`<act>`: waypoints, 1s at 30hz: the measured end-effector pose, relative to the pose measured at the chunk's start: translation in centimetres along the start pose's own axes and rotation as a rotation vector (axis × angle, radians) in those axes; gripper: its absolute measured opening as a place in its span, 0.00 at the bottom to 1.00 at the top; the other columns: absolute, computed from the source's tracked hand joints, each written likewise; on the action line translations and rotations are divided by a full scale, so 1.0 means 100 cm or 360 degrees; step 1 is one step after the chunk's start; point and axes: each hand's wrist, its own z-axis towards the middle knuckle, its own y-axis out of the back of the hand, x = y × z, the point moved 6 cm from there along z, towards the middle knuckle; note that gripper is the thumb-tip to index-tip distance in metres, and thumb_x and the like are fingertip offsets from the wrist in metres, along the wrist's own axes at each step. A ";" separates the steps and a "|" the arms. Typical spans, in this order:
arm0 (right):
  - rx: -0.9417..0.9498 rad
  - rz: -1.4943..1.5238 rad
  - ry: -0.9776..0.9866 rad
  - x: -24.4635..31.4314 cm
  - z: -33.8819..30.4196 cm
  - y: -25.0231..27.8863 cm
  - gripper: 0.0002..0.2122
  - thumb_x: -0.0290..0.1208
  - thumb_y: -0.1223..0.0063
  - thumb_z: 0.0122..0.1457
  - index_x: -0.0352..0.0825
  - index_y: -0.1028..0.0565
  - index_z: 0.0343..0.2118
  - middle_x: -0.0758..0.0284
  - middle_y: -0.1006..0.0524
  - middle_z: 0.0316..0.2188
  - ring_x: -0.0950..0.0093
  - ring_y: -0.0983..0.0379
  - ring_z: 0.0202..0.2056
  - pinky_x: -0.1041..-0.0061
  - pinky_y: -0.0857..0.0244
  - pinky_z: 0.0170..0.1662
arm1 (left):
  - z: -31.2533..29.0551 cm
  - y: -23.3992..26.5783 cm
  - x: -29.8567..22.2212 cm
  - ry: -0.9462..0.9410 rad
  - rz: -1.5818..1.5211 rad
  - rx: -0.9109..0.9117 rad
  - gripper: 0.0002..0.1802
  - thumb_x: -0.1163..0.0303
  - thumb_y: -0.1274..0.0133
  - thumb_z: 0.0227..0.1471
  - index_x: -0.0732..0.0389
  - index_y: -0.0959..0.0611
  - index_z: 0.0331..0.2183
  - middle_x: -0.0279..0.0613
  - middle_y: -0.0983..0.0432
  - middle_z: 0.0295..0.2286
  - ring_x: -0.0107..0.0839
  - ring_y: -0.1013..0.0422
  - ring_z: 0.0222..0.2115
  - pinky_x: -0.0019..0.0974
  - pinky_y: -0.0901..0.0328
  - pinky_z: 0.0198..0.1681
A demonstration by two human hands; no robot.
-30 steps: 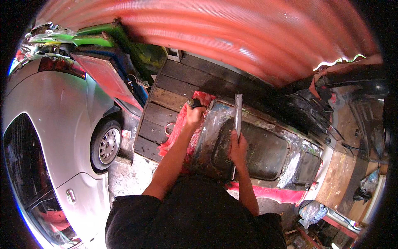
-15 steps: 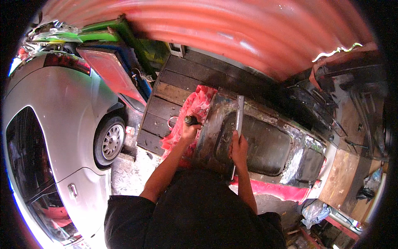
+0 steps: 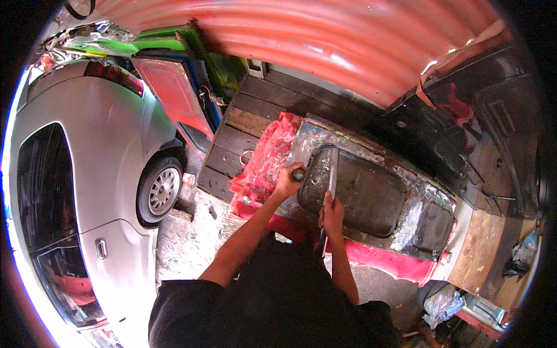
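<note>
A worn vehicle panel (image 3: pixel 408 231), with dark recessed sections and patches of bare metal, lies before me on a bench of dark planks. My left hand (image 3: pixel 286 183) is closed round a dark, round-ended handle (image 3: pixel 298 174) at the panel's left part; whatever extends below the handle is hidden. My right hand (image 3: pixel 332 218) grips a long, narrow grey metal bar (image 3: pixel 333 169), which points away from me over the large recess. Its lower end shows beneath the hand. Contact between the bar and the panel cannot be made out.
A crumpled red cloth (image 3: pixel 266 155) lies at the panel's left end, on the planks (image 3: pixel 226 142). A silver car (image 3: pixel 98 168) stands close on my left. Red corrugated sheeting (image 3: pixel 325 46) rises behind the bench. Dark body parts (image 3: pixel 505 127) and a plastic bag (image 3: pixel 444 301) are at right.
My left hand has moved right, off the red cloth and onto the panel's side, with its handle now seen end-on. The bar in my right hand has shifted slightly toward me.
</note>
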 end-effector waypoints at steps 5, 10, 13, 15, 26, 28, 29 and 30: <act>0.0157 0.0101 -0.0164 -0.028 -0.008 0.016 0.18 0.50 0.55 0.64 0.39 0.36 0.29 0.76 0.40 0.09 0.82 0.45 0.06 0.78 0.51 0.08 | -0.008 -0.024 -0.001 -0.0204 0.0339 -0.0213 0.19 0.83 0.48 0.26 0.62 0.21 0.30 0.50 0.25 0.28 0.52 0.28 0.34 0.46 0.35 0.38; 0.0324 0.0150 -0.0195 -0.050 -0.006 0.023 0.16 0.49 0.57 0.64 0.40 0.37 0.33 0.76 0.42 0.09 0.84 0.47 0.06 0.80 0.53 0.08 | -0.005 -0.032 0.000 -0.0161 0.0550 -0.0240 0.20 0.81 0.47 0.25 0.62 0.20 0.30 0.50 0.24 0.28 0.51 0.29 0.34 0.46 0.35 0.39; 0.0341 0.0225 -0.0131 -0.054 -0.010 0.024 0.19 0.53 0.56 0.63 0.40 0.39 0.28 0.75 0.43 0.09 0.83 0.49 0.05 0.80 0.52 0.08 | -0.007 -0.038 0.001 -0.0143 0.0623 -0.0133 0.19 0.80 0.47 0.25 0.62 0.20 0.30 0.49 0.24 0.28 0.51 0.29 0.34 0.46 0.35 0.40; 0.0349 0.0281 -0.0133 -0.060 -0.010 0.025 0.18 0.52 0.58 0.64 0.40 0.39 0.29 0.75 0.42 0.09 0.83 0.49 0.06 0.80 0.53 0.08 | -0.012 -0.040 -0.003 -0.0248 0.0777 -0.0215 0.18 0.80 0.46 0.25 0.62 0.19 0.29 0.48 0.23 0.28 0.52 0.29 0.34 0.45 0.34 0.39; 0.0352 0.0395 -0.0046 -0.053 -0.014 0.008 0.14 0.48 0.62 0.66 0.42 0.43 0.36 0.73 0.41 0.13 0.83 0.48 0.08 0.81 0.53 0.09 | -0.006 -0.031 0.002 -0.0195 0.0632 -0.0390 0.17 0.78 0.45 0.25 0.61 0.20 0.27 0.48 0.23 0.26 0.49 0.28 0.33 0.44 0.34 0.37; 0.0318 0.0442 -0.0016 -0.053 -0.013 0.009 0.13 0.46 0.62 0.67 0.41 0.42 0.38 0.73 0.41 0.12 0.83 0.47 0.07 0.81 0.52 0.09 | -0.008 -0.031 0.000 -0.0247 0.0643 -0.0465 0.16 0.78 0.46 0.25 0.61 0.21 0.27 0.48 0.23 0.26 0.50 0.28 0.32 0.45 0.34 0.37; 0.0300 0.0464 0.0000 -0.053 -0.012 0.010 0.12 0.45 0.62 0.67 0.40 0.42 0.39 0.74 0.40 0.12 0.84 0.47 0.07 0.81 0.51 0.09 | -0.008 -0.033 0.001 -0.0234 0.0631 -0.0472 0.16 0.78 0.45 0.25 0.61 0.21 0.27 0.47 0.23 0.25 0.50 0.28 0.31 0.45 0.34 0.37; 0.0244 0.0466 0.0076 -0.041 -0.015 0.013 0.13 0.45 0.63 0.67 0.40 0.41 0.40 0.73 0.40 0.13 0.84 0.46 0.08 0.82 0.50 0.09 | -0.009 -0.034 0.001 -0.0220 0.0627 -0.0480 0.16 0.78 0.45 0.25 0.62 0.21 0.27 0.47 0.24 0.25 0.50 0.28 0.31 0.45 0.34 0.36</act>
